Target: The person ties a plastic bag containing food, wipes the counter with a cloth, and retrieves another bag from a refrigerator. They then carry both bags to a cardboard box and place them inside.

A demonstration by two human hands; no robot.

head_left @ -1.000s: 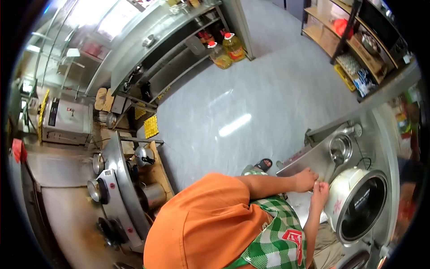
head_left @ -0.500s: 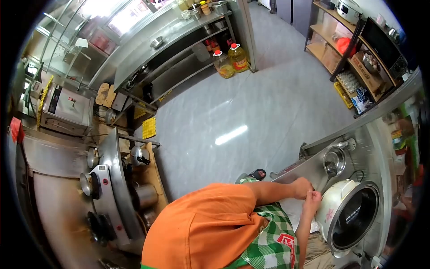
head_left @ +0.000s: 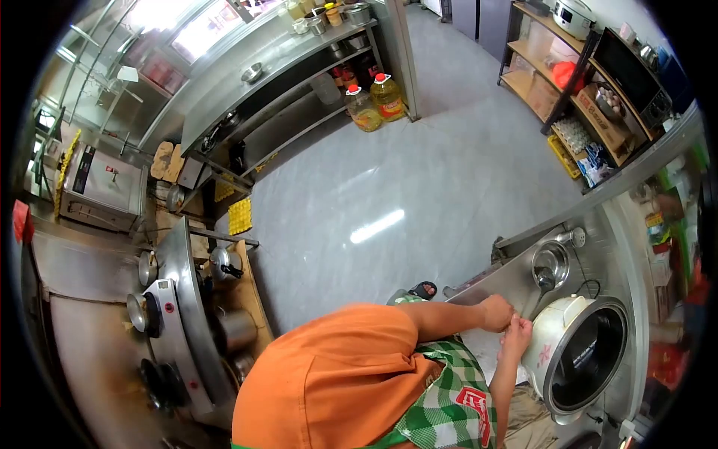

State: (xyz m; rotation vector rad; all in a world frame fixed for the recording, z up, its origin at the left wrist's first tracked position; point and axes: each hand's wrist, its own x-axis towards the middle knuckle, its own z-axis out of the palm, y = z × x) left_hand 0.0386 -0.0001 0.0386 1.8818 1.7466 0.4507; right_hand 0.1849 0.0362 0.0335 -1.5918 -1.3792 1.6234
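My left hand, on the arm with the orange sleeve, meets my right hand at the fingertips. Both hands have their fingers closed, and whatever they pinch is too small to make out. Just right of them stands a white rice cooker without a lid, its dark inner pot showing. Beyond it a steel bowl holds a ladle, whose handle reaches toward my hands. Below my hands lies something pale, partly hidden by my arms.
A steel shaker stands behind the bowl on the steel counter. At left is a stove with pans. Two oil jugs stand on the floor by a steel table. Shelves stand back right.
The whole view has shifted slightly, so the room appears a little further left. My two hands stay together beside the rice cooker, with only slight movement of the fingers.
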